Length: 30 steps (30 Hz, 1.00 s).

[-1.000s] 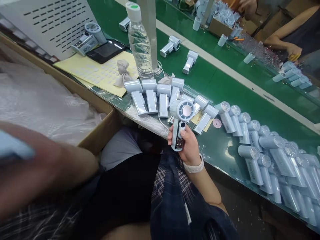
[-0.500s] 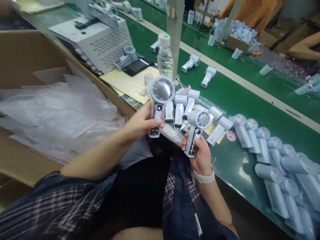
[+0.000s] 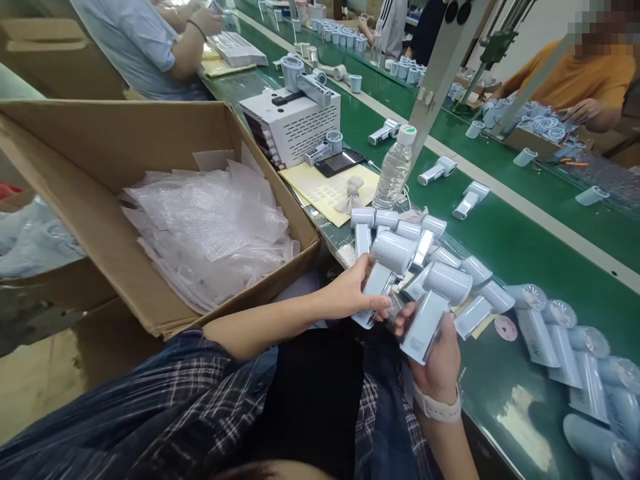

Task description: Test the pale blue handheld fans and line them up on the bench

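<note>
Turned over since half a second ago, the left fan [image 3: 394,253] and the right fan [image 3: 433,310] show plain sides where grilles and controls faced up, and they sit closer together. Left hand [image 3: 356,292] and right hand [image 3: 443,350] each hold one by its handle, thumb against one side, near the front edge of the green bench [image 3: 483,383] and next to other fans [image 3: 487,300]. For the handling, this seems to bring the smooth casings into view.
</note>
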Each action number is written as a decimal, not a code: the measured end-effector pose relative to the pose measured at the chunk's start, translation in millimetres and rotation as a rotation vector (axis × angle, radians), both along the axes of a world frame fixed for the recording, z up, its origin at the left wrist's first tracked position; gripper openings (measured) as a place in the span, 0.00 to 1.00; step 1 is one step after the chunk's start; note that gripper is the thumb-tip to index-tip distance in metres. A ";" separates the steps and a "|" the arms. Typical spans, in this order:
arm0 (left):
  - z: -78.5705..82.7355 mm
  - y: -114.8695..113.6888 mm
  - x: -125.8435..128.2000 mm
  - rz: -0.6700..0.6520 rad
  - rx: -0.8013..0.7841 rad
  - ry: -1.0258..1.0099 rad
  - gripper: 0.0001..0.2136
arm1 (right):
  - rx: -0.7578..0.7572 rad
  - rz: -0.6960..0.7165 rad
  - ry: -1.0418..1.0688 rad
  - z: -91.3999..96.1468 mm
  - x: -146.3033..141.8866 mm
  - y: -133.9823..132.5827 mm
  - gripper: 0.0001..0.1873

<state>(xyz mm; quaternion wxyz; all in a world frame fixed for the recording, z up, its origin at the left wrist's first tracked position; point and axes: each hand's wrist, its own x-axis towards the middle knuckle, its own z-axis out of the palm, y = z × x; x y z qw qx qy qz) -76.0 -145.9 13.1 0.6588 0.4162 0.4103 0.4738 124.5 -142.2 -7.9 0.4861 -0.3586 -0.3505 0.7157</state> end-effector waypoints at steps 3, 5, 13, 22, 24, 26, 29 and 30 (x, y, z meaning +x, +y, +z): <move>-5.3 -3.6 5.3 -0.075 0.000 -0.155 0.32 | 0.009 -0.014 -0.010 1.3 -3.3 -1.8 0.23; -9.4 -5.7 5.6 -0.107 0.035 -0.223 0.29 | 0.009 0.011 0.011 3.5 -4.1 -2.7 0.23; 2.5 -13.8 -6.0 -0.143 0.122 -0.254 0.23 | 0.032 -0.016 0.020 14.2 3.3 -5.5 0.19; 4.7 -9.1 9.9 -0.193 0.067 -0.311 0.22 | -0.020 0.080 0.132 24.8 -9.5 2.6 0.16; 2.1 -8.8 11.9 -0.154 0.029 -0.319 0.22 | -0.004 0.107 0.148 24.9 -11.4 3.0 0.19; -2.3 -7.7 12.1 -0.132 -0.026 -0.335 0.22 | 0.011 0.127 0.162 24.9 -11.6 2.9 0.21; -10.5 -4.7 10.8 -0.106 -0.081 -0.417 0.23 | 0.003 0.128 0.163 23.8 -9.0 2.9 0.24; -12.8 -3.7 10.4 -0.100 -0.090 -0.443 0.23 | -0.008 0.105 0.160 23.1 -7.7 3.0 0.23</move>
